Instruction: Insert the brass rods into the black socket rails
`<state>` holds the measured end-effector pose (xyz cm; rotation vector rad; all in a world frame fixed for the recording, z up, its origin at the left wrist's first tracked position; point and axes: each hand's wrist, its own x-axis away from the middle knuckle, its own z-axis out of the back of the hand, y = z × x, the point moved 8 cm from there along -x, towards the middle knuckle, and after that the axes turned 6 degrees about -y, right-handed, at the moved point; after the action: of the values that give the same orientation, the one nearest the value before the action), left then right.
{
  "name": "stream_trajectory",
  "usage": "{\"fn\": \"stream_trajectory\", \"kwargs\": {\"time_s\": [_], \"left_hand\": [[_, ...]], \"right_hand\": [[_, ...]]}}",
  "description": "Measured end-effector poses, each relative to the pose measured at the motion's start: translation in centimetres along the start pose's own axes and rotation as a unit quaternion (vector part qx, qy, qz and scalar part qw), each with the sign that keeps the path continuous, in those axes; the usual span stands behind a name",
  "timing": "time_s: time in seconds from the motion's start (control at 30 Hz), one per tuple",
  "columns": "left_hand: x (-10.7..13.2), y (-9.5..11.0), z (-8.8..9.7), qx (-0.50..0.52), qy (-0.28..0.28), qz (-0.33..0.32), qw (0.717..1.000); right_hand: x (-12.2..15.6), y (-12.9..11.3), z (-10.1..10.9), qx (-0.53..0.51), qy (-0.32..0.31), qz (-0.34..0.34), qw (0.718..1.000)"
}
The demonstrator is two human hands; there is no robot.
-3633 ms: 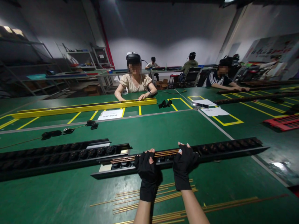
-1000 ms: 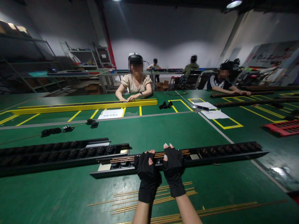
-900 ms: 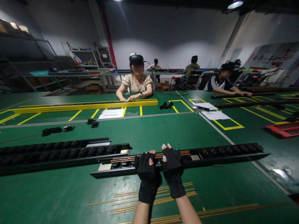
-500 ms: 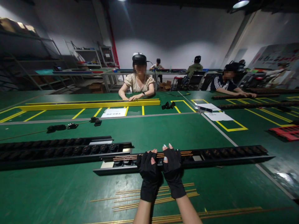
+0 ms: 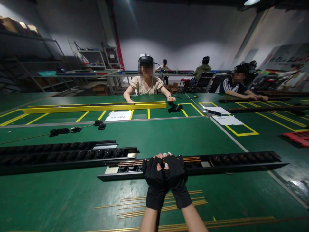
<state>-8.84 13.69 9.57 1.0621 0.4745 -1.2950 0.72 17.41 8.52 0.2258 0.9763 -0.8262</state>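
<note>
Several thin copper-coloured rods (image 5: 191,159) lie lengthwise along the top of a long black channel (image 5: 241,169). My left hand (image 5: 154,172), in a black fingerless glove, is closed over the middle of the bundle. Right beside it, touching, my right hand (image 5: 175,170) in a matching glove is closed on the same rods. Thumbs point forward on the near side; the fingertips curl over the far side, partly hidden. Black blocks (image 5: 131,168) sit in a row inside the channel, and a pale strip (image 5: 112,170) shows near its left end.
Loose brass-coloured rods (image 5: 135,213) lie on the green table (image 5: 72,199) nearer me. More black channels (image 5: 72,161) with blocks are at left. Across the table, a co-worker (image 5: 146,85) sits behind a yellow rail (image 5: 96,108), one hand by black parts (image 5: 175,108).
My right hand has slid left along the rods, up against my left hand. The co-worker opposite has moved one hand from the yellow rail to the black parts.
</note>
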Motion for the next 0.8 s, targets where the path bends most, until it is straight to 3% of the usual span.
{"fn": "stream_trajectory", "kwargs": {"time_s": [0.27,0.5,0.63,0.8], "left_hand": [[-0.2,0.1,0.1,-0.010,0.003,-0.011,1.000],[0.2,-3.2,1.0,-0.040,0.025,0.040,0.998],[0.5,-4.1,0.9,-0.017,0.020,0.055,0.998],[0.6,-5.5,1.7,-0.005,0.057,0.106,0.993]], "right_hand": [[0.5,0.2,-0.9,0.008,-0.010,-0.018,1.000],[-0.1,-0.1,-0.1,0.000,0.001,-0.010,1.000],[0.1,0.0,-0.1,0.002,-0.004,-0.012,1.000],[0.0,0.0,-0.2,-0.001,-0.004,-0.003,1.000]]}}
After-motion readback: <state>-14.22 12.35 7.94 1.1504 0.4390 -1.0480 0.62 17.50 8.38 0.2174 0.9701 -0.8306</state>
